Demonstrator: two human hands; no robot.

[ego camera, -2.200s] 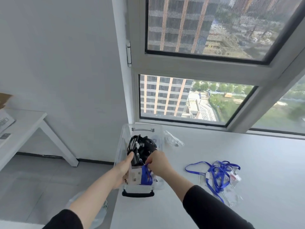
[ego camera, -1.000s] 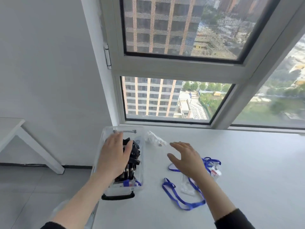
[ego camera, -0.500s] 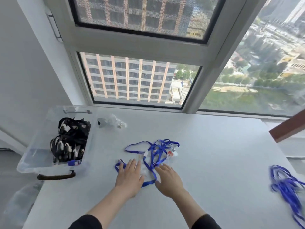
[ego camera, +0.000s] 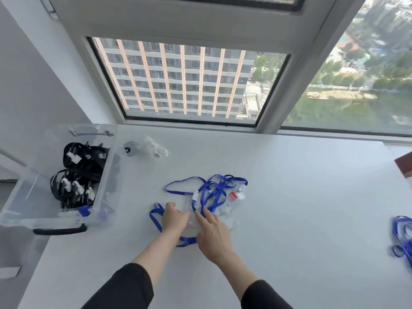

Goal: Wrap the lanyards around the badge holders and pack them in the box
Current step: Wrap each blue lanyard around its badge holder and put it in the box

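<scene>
– Lanyards (ego camera: 211, 190): where are they, and what are the fingers doing?

– Right fingers (ego camera: 205, 214) are straight and spread, with the tips on a blue strap and on the clear holders (ego camera: 225, 211) beneath it. Left fingers (ego camera: 181, 216) lie close together on the holders' near edge. I cannot tell whether they pinch anything.

– Why are both hands down on the pile?

– My guess is that the right hand (ego camera: 214, 235) pins the slippery plastic while the left hand (ego camera: 175, 218) picks out one holder. The straps loop over each other in a tangle mid-table (ego camera: 301, 197), so one has to be freed before it can be wrapped.

– And the box?

– The box (ego camera: 26, 197) sits at the table's left edge, well apart from the hands and open on top. I'd judge it is within easy reach of the left arm. Inside, black bundles (ego camera: 78, 175) stand packed side by side, already wrapped. One blue bundle (ego camera: 84, 211) sits at the near end.

– Is much left to do?

– I'd say so. Besides this tangle, a second blue pile (ego camera: 401, 237) lies at the far right edge.

– Is there any writing?

– One holder has a red label (ego camera: 232, 196) with white marks, too small to read. A crumpled bag (ego camera: 153, 148) lies just beside the box, with nothing legible on it.
</scene>
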